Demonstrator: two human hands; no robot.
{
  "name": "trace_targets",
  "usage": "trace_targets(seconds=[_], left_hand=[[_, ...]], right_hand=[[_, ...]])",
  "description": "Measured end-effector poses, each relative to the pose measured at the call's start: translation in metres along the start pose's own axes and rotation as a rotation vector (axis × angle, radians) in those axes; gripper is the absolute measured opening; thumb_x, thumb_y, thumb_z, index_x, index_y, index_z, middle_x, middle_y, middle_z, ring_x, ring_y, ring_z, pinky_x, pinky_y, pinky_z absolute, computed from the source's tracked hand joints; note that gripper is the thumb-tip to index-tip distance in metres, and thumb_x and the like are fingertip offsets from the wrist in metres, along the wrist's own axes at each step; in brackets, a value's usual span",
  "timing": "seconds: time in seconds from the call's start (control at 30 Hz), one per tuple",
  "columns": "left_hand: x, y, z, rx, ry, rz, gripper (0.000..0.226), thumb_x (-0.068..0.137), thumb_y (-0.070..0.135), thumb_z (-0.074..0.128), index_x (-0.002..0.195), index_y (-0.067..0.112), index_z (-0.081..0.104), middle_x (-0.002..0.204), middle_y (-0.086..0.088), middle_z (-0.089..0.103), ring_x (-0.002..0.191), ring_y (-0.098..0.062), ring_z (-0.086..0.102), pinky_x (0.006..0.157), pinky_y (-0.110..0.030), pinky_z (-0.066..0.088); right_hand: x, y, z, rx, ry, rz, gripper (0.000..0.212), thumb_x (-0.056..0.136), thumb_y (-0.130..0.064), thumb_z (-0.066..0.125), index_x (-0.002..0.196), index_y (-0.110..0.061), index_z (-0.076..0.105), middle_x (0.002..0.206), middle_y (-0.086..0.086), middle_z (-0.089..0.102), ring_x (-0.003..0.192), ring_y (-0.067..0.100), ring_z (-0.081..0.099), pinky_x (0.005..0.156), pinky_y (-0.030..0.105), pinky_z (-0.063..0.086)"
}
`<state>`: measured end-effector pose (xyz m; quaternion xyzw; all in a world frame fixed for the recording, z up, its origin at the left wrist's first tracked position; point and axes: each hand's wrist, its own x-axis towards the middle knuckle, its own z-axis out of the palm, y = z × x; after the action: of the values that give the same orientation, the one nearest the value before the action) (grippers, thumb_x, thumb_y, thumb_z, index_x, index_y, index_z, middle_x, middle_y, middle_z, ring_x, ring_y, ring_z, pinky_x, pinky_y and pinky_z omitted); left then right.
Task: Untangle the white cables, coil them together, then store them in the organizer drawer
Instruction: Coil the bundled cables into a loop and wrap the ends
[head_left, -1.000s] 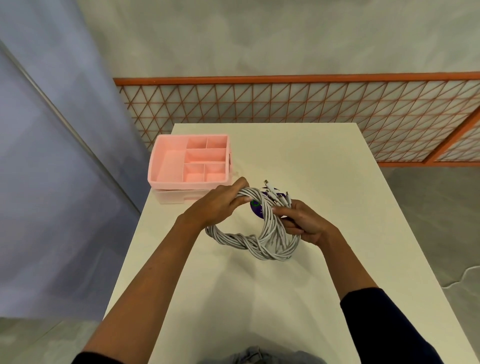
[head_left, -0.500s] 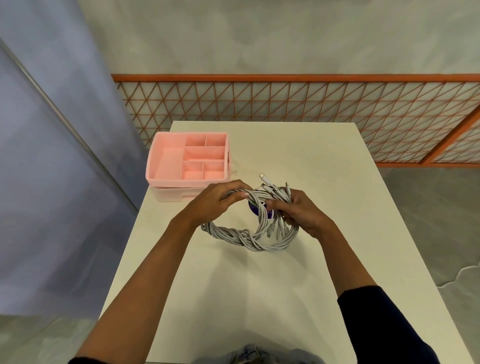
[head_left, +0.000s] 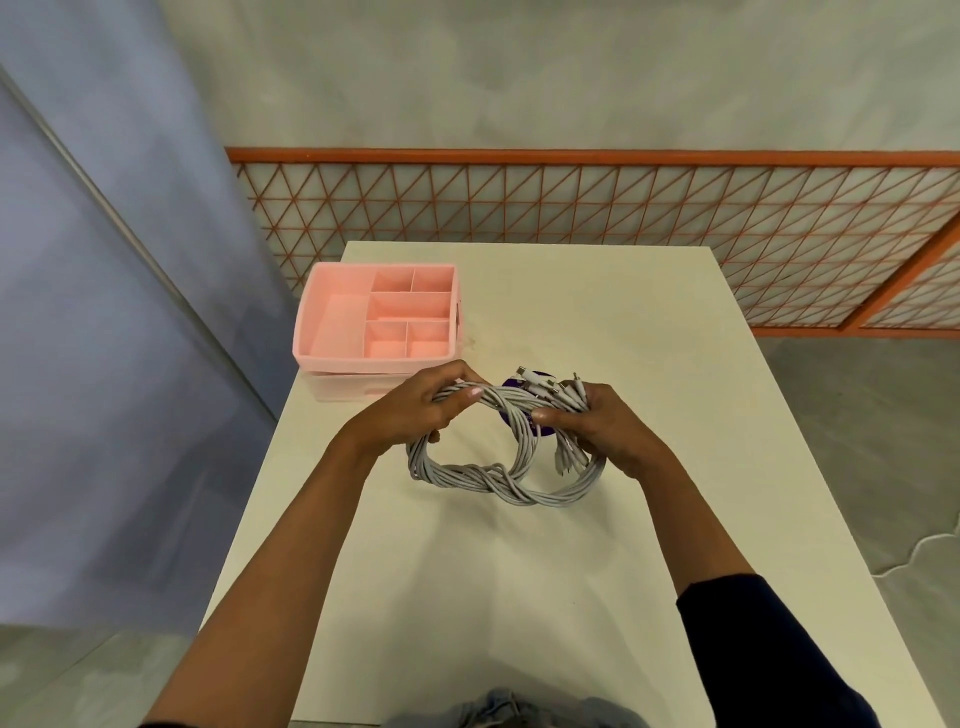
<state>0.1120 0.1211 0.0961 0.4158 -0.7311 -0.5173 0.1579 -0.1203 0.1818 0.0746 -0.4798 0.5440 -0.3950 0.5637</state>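
My hands are wider apart than they were a second ago, and the bundle of white cables (head_left: 493, 480) is pulled out with them. What was one tight ring now hangs as a broader loop. It has a twisted stretch along the bottom and a second turn crossing through the middle. The plugs (head_left: 545, 387) that stood up between my hands now sit against my right hand. I judge the untangling done and the coiling nearly so, with the turns being evened out before I store them.

My left hand (head_left: 421, 410) is curled over the top left of the loop, thumb tip pressed on the strands and fingers wrapped under them. My right hand (head_left: 610, 431) is closed round the plug ends and the right side of the loop, thumb lying across the strands. Neither hand is loose.

The bundle is held just in front of the pink organizer (head_left: 374, 364), a little to its right. Its lower arc is close to the table (head_left: 571, 597), though I cannot tell if it touches. A small purple thing (head_left: 511, 387) shows through the loop, on the table beside the organizer's near right corner. No cable is in the organizer yet.
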Motion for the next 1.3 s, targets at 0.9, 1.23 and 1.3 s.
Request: trace_targets(seconds=[0.9,1.23,1.3], left_hand=[[0.012,0.014,0.008,-0.411,0.245,-0.33,0.014,0.098,0.025,0.052,0.095,0.012,0.049,0.08,-0.002,0.059,0.069,-0.011,0.052,0.061,-0.03,0.046],[0.024,0.022,0.005,0.155,0.027,-0.142,0.033,0.09,0.045,0.059,0.108,0.018,0.055,0.079,0.001,0.069,0.055,-0.006,0.05,0.045,-0.02,0.038],[0.027,0.016,0.009,0.121,0.068,-0.086,0.028,0.09,0.044,0.06,0.106,0.022,0.063,0.078,0.002,0.072,0.057,-0.004,0.056,0.041,-0.017,0.036]], right_hand=[[0.01,0.028,0.038,-0.087,0.338,-0.087,0.022,0.073,-0.017,0.081,0.086,-0.008,0.066,0.07,0.0,0.067,0.062,0.011,0.06,0.06,0.021,0.046],[0.008,0.013,0.026,0.038,0.153,-0.003,0.013,0.078,-0.007,0.075,0.09,-0.002,0.071,0.073,0.007,0.072,0.062,0.011,0.066,0.058,0.019,0.048],[0.008,0.011,0.022,0.026,0.144,0.003,0.018,0.077,-0.007,0.076,0.093,0.0,0.07,0.074,0.009,0.073,0.063,0.014,0.066,0.06,0.022,0.049]])
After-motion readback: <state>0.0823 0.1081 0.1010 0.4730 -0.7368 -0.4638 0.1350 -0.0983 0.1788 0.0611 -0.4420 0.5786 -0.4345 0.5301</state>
